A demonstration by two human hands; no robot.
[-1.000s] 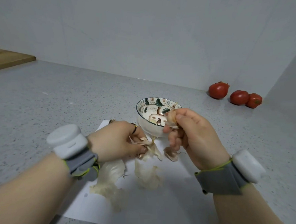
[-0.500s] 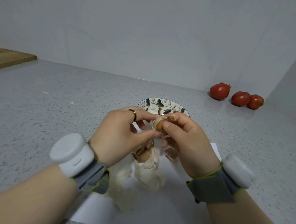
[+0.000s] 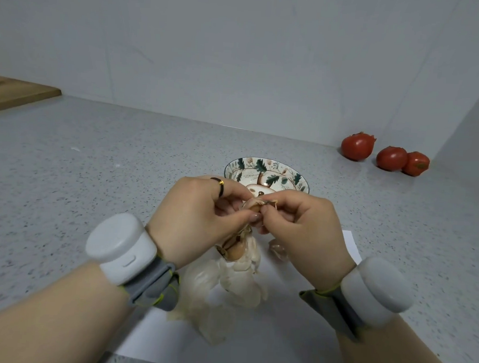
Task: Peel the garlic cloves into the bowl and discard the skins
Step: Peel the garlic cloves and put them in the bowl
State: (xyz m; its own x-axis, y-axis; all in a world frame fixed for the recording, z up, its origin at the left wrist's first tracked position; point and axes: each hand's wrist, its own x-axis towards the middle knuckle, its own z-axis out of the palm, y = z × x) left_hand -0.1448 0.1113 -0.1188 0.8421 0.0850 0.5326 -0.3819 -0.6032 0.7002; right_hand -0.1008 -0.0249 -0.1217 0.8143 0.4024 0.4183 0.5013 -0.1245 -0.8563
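- I am pinching a garlic clove (image 3: pixel 255 207) between both hands, above the worktop (image 3: pixel 94 179), just on my side of the bowl (image 3: pixel 264 162). It is lying roughly crosswise, its wispy tip pointing right.
- My left hand (image 3: pixel 200 215) is curling thumb and forefinger round the clove's left end, wrist raised.
- My right hand (image 3: pixel 299 229) is gripping the tip end, fingers curled, knuckles up.
- Loose skins (image 3: pixel 227 286) are lying on the paper (image 3: pixel 251 348) below my wrists.

Matt speckled grey stone countertop (image 3: pixel 94 173), glossy leaf-patterned ceramic bowl (image 3: pixel 264 166) at twelve o'clock, dry papery white garlic skins (image 3: pixel 241 289)
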